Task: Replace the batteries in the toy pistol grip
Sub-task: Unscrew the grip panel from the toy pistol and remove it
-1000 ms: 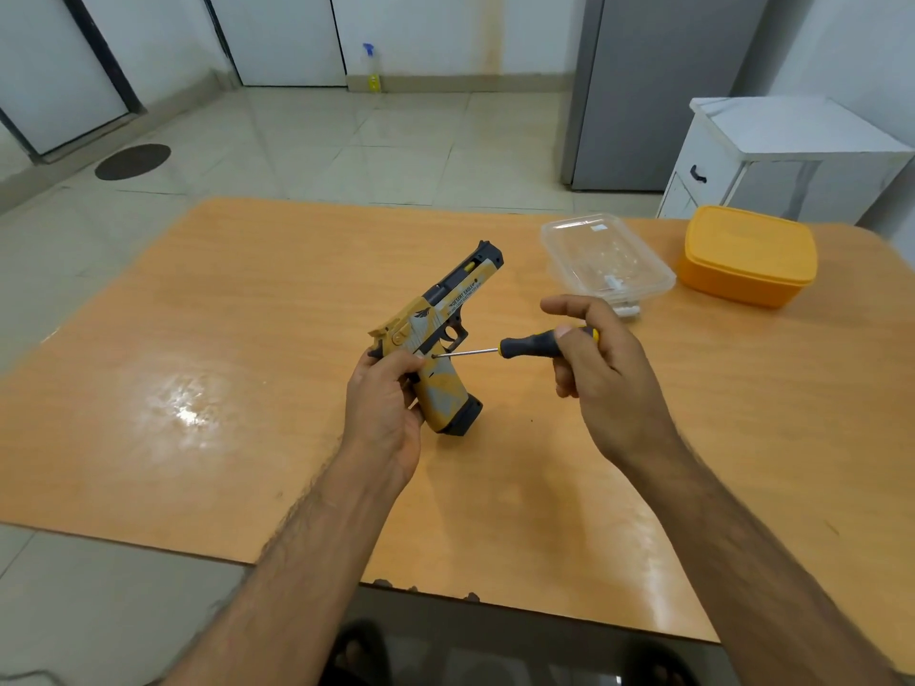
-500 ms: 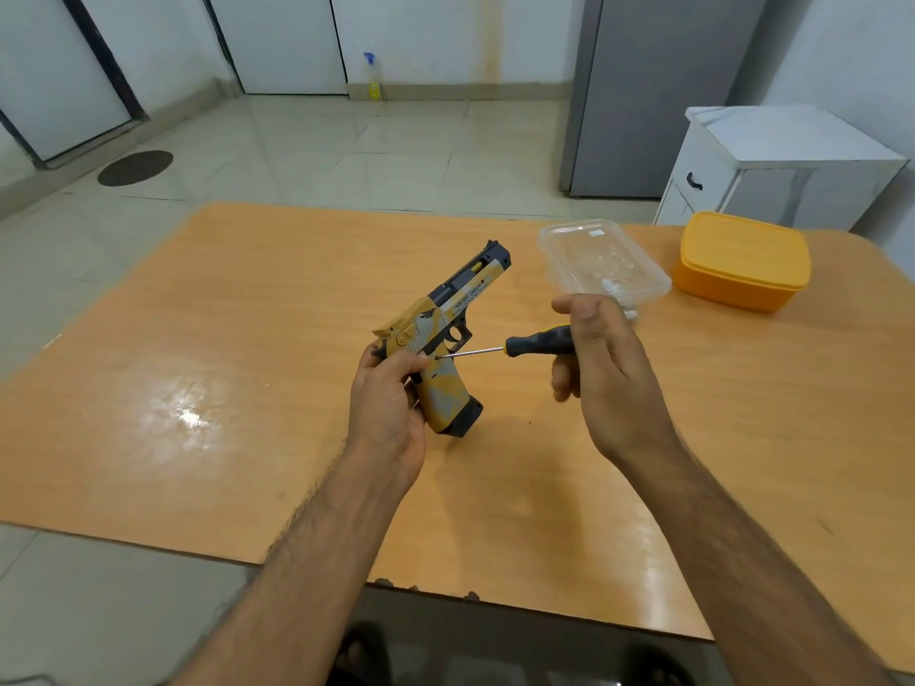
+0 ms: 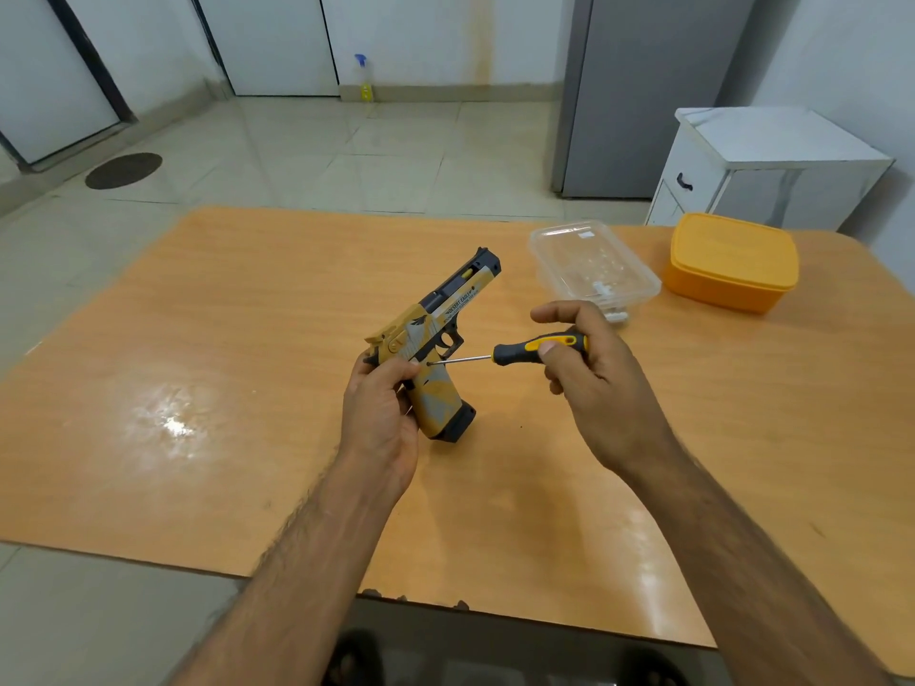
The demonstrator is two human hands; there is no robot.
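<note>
Toy pistol [image 3: 435,339], tan-and-grey plastic with a dark slide and a black base plate on its grip, held above the orange wooden table [image 3: 198,339], near its middle. The muzzle points up and away from the person, toward the far right; the grip slants down and toward the person, so the long axis runs from near-low to far-high. The left hand [image 3: 381,413] wraps the rear of the frame and the back of the grip from the person's left, fingers curled round it, the thumb pressed on the near face. The right hand [image 3: 584,368] stands just right of the pistol and pinches a small screwdriver [image 3: 525,350] with a black-and-yellow handle between thumb and curled fingers. The thin steel shaft lies nearly level, crosswise to the grip, and its tip meets the right face at the top of the grip, just behind the trigger guard. Judged from this, a cover screw is being worked; the shaft must stay square to that face, or the tip may slip out. Whether the screw is loose cannot be told. Beyond the right hand a clear plastic tray [image 3: 638,284] with small white pieces rests on the table, and right of it a closed yellow lidded box [image 3: 733,259].
</note>
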